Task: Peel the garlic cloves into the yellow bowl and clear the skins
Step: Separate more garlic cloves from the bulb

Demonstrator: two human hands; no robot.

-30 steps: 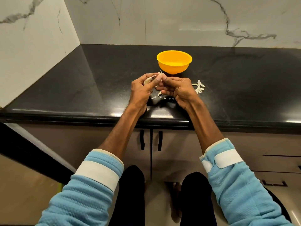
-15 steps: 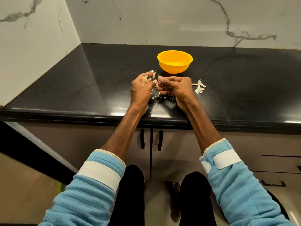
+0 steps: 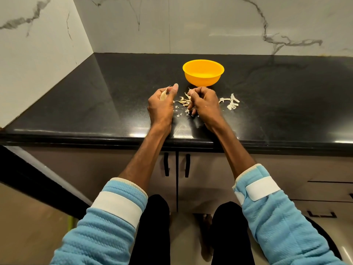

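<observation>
The left hand (image 3: 162,108) curls its fingers round a garlic clove (image 3: 163,95) over the black counter (image 3: 95,104), thumb raised. Near it on the right, the right hand (image 3: 205,105) is curled and pinches a scrap of skin (image 3: 189,90). Loose skins (image 3: 183,101) lie between the hands, and a second pile of skins (image 3: 231,102) lies farther right. The yellow bowl (image 3: 203,81) stands just beyond the hands.

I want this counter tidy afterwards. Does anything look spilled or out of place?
Yes: garlic skins lie loose on the black counter, one scatter between the left hand, holding a clove, and the right hand, a second pile right of it. The yellow bowl stands upright.
</observation>
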